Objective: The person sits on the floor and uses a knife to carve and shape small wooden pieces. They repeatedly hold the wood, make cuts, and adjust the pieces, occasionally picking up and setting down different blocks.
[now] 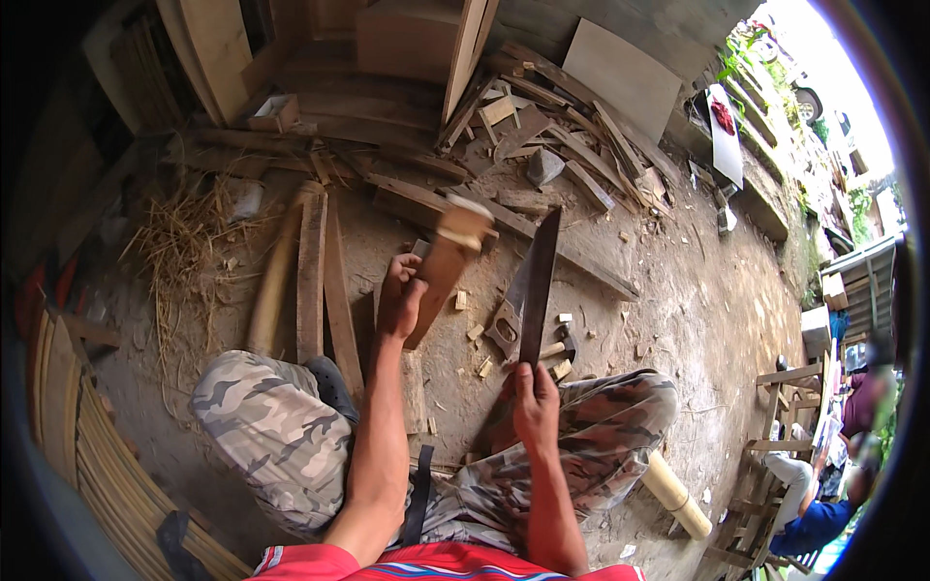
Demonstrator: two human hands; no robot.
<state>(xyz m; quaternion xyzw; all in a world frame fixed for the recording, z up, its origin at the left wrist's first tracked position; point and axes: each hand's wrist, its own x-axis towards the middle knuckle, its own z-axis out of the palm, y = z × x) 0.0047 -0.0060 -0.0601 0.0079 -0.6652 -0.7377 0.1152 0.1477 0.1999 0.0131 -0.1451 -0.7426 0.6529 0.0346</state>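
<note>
Left hand closed on one blurred board, right hand gripping one long blade, one apparent handsaw half hidden

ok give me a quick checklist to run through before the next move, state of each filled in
1. Machete gripped: ok, the right hand closes around its lower end, blade pointing away from the body.
2. Wooden board steady: cannot tell; the left hand holds it, but its far end is blurred.
3. Left hand apart from the blade: ok, a visible gap separates them.
4. Loose tools out of the way: not ok, a handsaw and hammer lie on the ground near the machete.
5. Hands gloved: not ok, both are bare.
</note>
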